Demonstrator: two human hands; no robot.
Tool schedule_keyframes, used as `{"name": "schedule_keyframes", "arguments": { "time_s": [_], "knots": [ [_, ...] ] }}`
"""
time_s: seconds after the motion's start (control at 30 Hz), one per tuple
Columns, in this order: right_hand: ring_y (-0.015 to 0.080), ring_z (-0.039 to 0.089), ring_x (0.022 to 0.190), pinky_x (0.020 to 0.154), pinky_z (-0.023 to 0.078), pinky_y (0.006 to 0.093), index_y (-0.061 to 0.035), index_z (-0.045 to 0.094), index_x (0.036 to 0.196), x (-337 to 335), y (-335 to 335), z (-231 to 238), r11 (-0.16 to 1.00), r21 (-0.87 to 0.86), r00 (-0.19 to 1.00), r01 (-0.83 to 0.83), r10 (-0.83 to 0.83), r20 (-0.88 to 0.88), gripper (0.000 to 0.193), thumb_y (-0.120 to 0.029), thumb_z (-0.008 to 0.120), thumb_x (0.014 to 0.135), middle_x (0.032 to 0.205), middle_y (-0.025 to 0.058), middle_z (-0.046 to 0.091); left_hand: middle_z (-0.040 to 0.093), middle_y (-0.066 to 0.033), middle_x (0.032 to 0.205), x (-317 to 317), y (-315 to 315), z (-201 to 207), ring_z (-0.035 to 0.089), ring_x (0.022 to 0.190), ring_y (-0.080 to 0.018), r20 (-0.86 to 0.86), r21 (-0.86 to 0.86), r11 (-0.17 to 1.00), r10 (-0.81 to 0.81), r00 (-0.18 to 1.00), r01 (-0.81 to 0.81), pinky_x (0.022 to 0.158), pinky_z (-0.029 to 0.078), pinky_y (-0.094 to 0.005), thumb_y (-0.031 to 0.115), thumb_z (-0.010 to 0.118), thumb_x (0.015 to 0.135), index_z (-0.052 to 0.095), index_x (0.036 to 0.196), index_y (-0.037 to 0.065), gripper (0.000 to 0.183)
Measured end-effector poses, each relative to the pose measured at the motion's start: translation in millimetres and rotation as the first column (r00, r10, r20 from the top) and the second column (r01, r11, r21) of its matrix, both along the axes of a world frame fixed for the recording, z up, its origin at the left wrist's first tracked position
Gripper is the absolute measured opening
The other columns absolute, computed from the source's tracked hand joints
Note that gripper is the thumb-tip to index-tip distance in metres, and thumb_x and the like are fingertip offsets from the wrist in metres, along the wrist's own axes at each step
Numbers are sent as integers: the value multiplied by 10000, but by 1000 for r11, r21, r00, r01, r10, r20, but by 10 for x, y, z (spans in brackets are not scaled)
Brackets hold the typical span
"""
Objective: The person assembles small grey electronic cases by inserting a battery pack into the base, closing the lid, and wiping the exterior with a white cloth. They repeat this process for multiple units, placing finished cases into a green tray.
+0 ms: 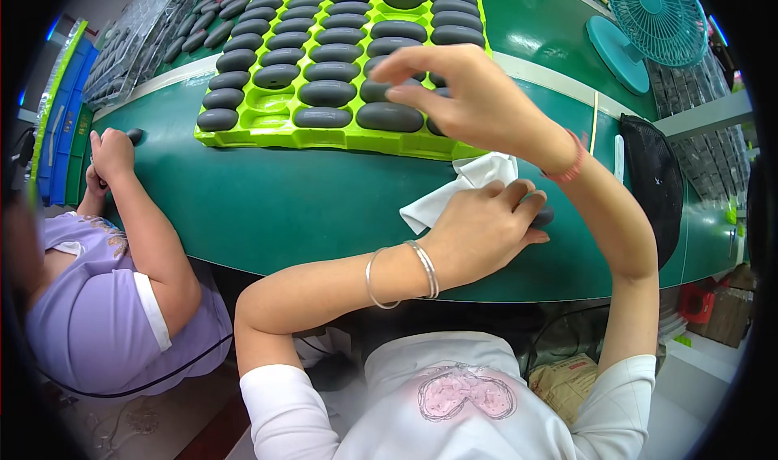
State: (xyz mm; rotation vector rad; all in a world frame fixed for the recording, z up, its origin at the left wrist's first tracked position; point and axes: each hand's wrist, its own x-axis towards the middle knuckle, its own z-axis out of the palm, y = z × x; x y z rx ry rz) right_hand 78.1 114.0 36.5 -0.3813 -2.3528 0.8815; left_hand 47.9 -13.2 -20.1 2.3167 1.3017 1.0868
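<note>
My left hand [486,229] is closed on a smooth dark grey oval piece [545,215], mostly hidden by my fingers, just above the green table. Beside and partly under that hand lies a crumpled white cloth [438,203]. My right hand [462,87] hovers over the near right part of a lime green tray [324,138], fingers curved and thumb apart, with nothing seen between them. Rows of dark grey oval pieces [327,94] fill most of the tray's pockets. Bare lime plastic shows in a few pockets [271,103].
A teal fan [655,14] stands at the back right, near a black bag [651,188]. More grey pieces [219,32] lie loose behind the tray at left. A co-worker in a purple top [105,322] sits at left, hands [112,156] on the table.
</note>
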Motion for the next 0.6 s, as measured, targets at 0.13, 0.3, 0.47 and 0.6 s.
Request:
{"name": "schedule_keyframes", "arguments": {
  "time_s": [0.13,0.3,0.47,0.6],
  "knots": [
    [273,673,907,805,512,344,-3,671,999,613,-160,123,987,64,987,150,-146,-69,178,-10,652,822,961,141,702,633,-63,811,-597,38,444,618,773,-230,-190,164,986,41,981,-10,661,515,-340,149,764,707,640,827,73,189],
    [262,669,939,845,494,335,-37,678,1002,1086,-419,-44,939,102,939,330,-315,-140,209,48,641,814,1008,104,709,664,-45,841,-1635,89,802,603,809,-249,-561,58,941,307,769,-333,708,500,-351,93,738,732,660,877,79,165],
    [258,670,935,851,486,331,-32,677,989,1301,-465,-323,920,15,912,392,-387,-138,197,56,638,817,1014,101,710,671,-37,903,-1759,300,764,601,867,-244,-676,-65,955,170,717,-288,741,499,-354,78,731,740,675,949,113,218],
    [262,661,887,825,479,332,-26,672,977,1301,-465,-373,926,26,918,377,-369,-146,178,46,648,815,986,105,707,661,-59,949,-1690,410,787,602,896,-252,-728,-165,964,24,685,-209,766,500,-364,57,712,752,646,1050,124,313]
  ]
}}
